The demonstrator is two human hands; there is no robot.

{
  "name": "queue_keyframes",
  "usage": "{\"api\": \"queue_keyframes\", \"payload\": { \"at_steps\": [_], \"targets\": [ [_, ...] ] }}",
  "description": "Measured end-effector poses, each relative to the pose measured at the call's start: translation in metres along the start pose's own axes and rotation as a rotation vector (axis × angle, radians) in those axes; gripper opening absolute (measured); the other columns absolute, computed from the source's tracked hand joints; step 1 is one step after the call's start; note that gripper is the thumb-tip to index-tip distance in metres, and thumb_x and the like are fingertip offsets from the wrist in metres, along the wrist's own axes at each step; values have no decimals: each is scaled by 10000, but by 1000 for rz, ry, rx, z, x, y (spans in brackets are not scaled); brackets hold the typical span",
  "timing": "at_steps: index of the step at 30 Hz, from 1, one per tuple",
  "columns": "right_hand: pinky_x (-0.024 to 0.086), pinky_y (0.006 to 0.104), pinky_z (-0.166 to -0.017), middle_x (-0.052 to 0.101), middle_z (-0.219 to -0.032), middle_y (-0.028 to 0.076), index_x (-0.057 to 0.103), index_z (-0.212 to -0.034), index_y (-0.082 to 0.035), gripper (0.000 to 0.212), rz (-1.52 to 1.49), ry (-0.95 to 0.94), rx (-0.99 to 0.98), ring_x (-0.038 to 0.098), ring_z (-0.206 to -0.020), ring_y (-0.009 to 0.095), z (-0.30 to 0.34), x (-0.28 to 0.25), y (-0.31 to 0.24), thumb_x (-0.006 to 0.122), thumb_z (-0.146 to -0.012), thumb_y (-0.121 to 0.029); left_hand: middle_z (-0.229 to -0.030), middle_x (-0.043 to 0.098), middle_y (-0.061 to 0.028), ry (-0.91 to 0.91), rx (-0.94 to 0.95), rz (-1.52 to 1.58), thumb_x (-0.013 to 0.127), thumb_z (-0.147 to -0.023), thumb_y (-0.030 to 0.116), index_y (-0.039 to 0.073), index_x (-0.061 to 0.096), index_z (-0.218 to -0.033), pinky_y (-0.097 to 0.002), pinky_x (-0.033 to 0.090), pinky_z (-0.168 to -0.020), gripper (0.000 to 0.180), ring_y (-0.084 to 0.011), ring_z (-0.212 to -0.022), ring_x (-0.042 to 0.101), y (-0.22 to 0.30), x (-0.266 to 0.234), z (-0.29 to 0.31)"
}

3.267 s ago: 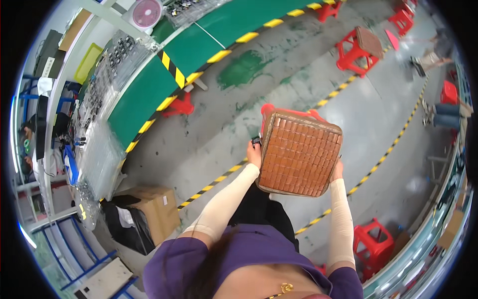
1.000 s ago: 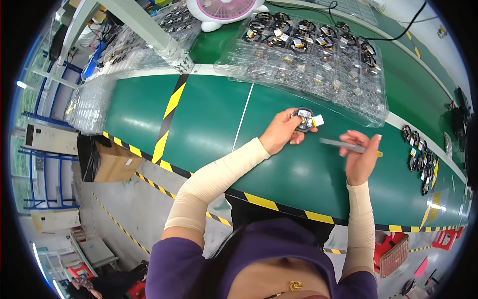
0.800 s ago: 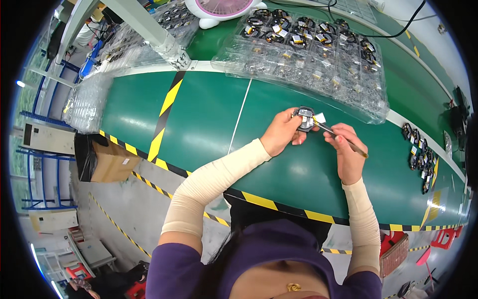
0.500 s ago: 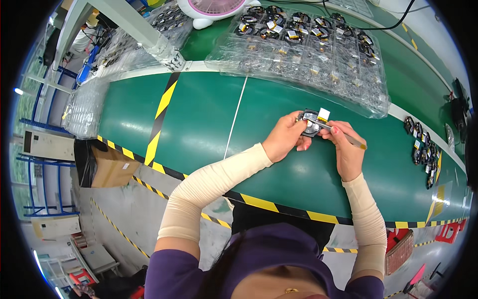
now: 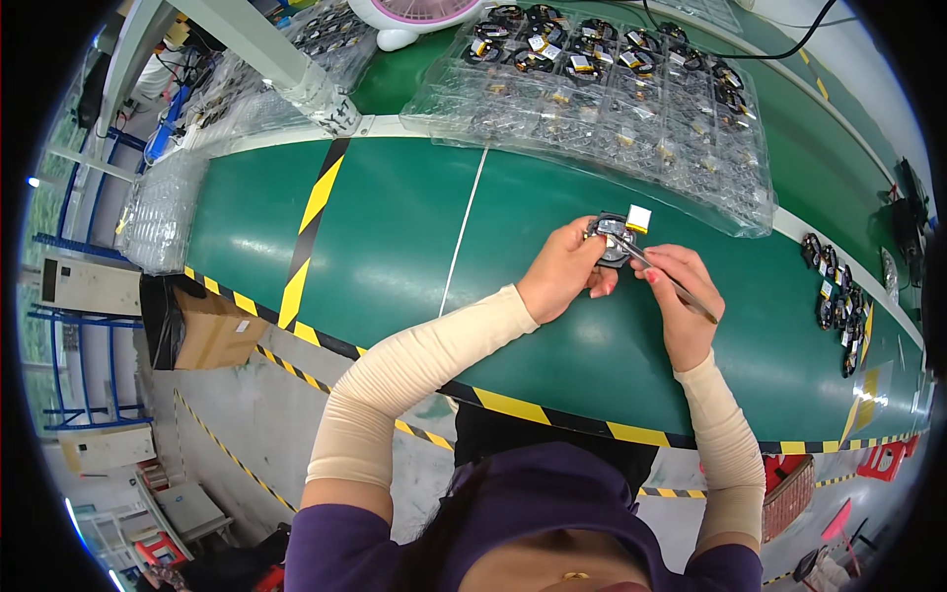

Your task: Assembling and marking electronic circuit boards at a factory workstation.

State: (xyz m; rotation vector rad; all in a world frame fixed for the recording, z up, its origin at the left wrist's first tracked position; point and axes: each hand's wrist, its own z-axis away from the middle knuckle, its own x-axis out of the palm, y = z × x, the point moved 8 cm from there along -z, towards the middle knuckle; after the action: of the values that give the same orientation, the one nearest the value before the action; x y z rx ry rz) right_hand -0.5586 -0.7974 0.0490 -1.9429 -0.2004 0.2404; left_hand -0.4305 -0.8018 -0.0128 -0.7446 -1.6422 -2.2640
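Closed around a small black round device housing [image 5: 614, 259] is my left hand [image 5: 570, 264], held over the green work surface [image 5: 395, 217]. A small white battery with a yellow end [image 5: 639, 217] sticks out at the housing's far side. Pinched in my right hand [image 5: 683, 296] is a pair of metal tweezers [image 5: 681, 291], whose tips reach into the open inside of the housing. My fingers hide part of the housing, and I cannot make out what the tips touch.
Clear plastic trays [image 5: 592, 128] with several similar black devices lie at the back. More black devices [image 5: 838, 306] are grouped at the right. A pink and white fan [image 5: 419, 12] and a pale metal post [image 5: 296, 79] stand behind. Left, a cardboard box [image 5: 219, 326] sits low.
The tweezers have turned, their rear end swinging slightly nearer to me, and their tips have shifted inside the housing. My left hand keeps its hold on the housing.
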Motion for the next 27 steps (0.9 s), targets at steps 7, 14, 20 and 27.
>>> {"api": "queue_keyframes", "payload": {
  "at_steps": [7, 14, 20, 27],
  "targets": [
    [506, 287, -749, 563, -1023, 163, 594, -978, 92, 169, 111, -62, -53, 613, -851, 220, 1, 5, -7, 526, -824, 68, -829, 575, -96, 5, 18, 9, 342, -945, 105, 1, 427, -1078, -224, 390, -455, 189, -112, -537, 505, -1, -2, -2],
    [510, 297, -767, 562, -1036, 175, 593, -984, 93, 175, 83, -40, -6, 618, -866, 237, 1, 4, -5, 503, -837, 68, -857, 593, -105, 1, 19, -20, 332, -949, 104, 3, 430, -1074, -218, 400, -465, 188, -110, -543, 507, -2, -2, -2],
    [514, 309, -780, 562, -1040, 175, 591, -997, 95, 179, 71, -55, 24, 619, -864, 240, 0, 4, 0, 504, -846, 54, -851, 584, -92, -22, 40, -46, 331, -949, 109, 6, 429, -1079, -217, 403, -469, 192, -109, -560, 514, 0, 2, -1],
    [524, 324, -777, 564, -1029, 185, 584, -996, 114, 206, -228, 38, 246, 620, -853, 251, 0, -5, 22, 502, -890, -42, -838, 560, -68, -50, 16, -66, 334, -944, 113, 5, 427, -1090, -220, 400, -470, 204, -105, -565, 516, 0, 4, 1]
  ]
}}
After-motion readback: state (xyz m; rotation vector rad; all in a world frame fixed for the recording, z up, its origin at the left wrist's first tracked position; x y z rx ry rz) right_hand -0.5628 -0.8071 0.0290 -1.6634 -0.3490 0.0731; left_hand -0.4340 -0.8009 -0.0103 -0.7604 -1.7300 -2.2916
